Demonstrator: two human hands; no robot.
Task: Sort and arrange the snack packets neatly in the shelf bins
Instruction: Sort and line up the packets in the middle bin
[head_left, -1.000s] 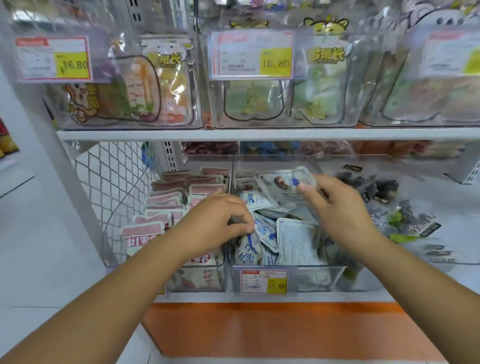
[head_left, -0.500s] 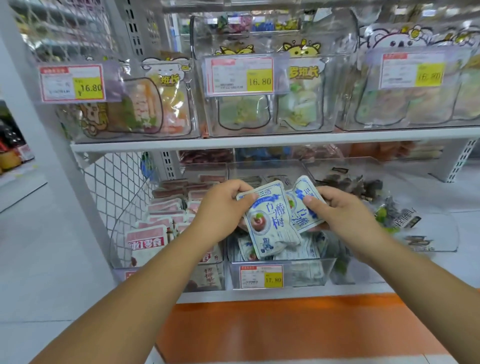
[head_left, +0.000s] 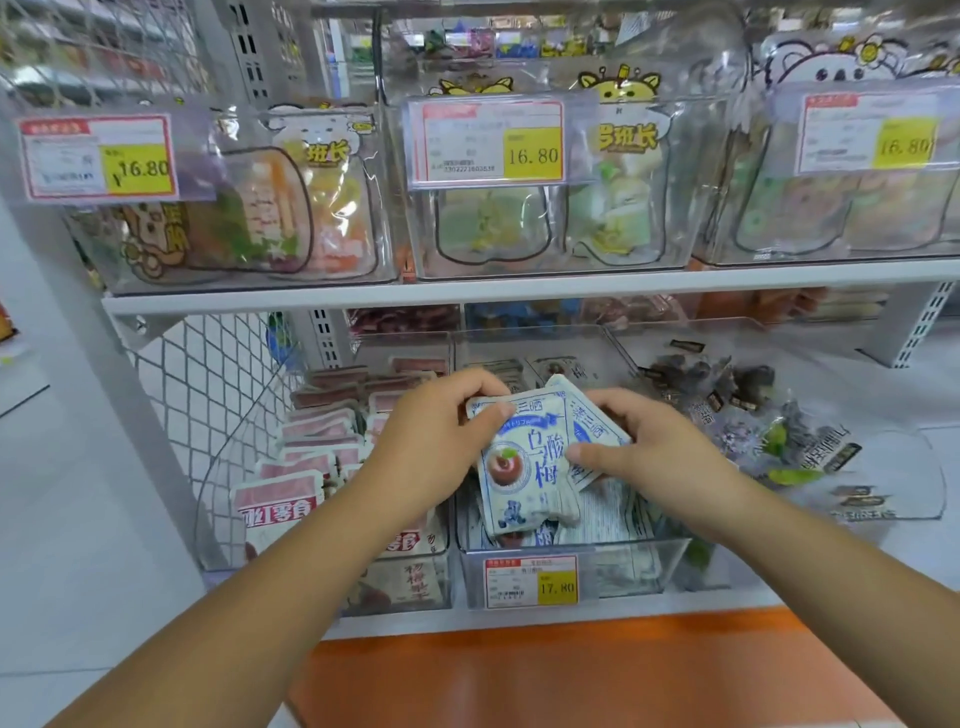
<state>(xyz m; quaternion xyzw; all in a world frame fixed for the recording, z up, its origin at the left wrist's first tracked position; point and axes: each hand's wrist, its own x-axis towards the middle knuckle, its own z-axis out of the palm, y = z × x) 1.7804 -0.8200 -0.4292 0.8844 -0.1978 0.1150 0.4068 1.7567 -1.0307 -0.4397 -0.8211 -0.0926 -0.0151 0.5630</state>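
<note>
Centre of frame: left hand (head_left: 436, 447) and right hand (head_left: 654, 457) both clamp white-blue snack packets just above the middle clear bin (head_left: 670, 566) on the lower shelf. Front packet (head_left: 524, 467) is upright and slightly tilted, plum picture at its lower left, big blue writing 乌酸梅, 三晒 along the top. Left thumb and fingers pinch its upper left corner, right thumb presses its right edge. Second packet (head_left: 592, 421) fans out behind it toward upper right, same 三晒 print, right fingers curled round behind it. More white-blue packets lie loose in the bin under the hands. Bin front carries a price tag (head_left: 531, 581), 17.80 on yellow. Bin at frame left of it: rows of pink-red packets (head_left: 278, 501), nearest reads 红零食. Bin at frame right: dark packets (head_left: 727, 395) in a loose heap, writing too blurred. Upper shelf: clear bins of cartoon pouches (head_left: 626, 137) with yellow 班长 lettering, 16.80 tags (head_left: 485, 140) on the fronts. Orange strip (head_left: 571, 670) across frame bottom
</note>
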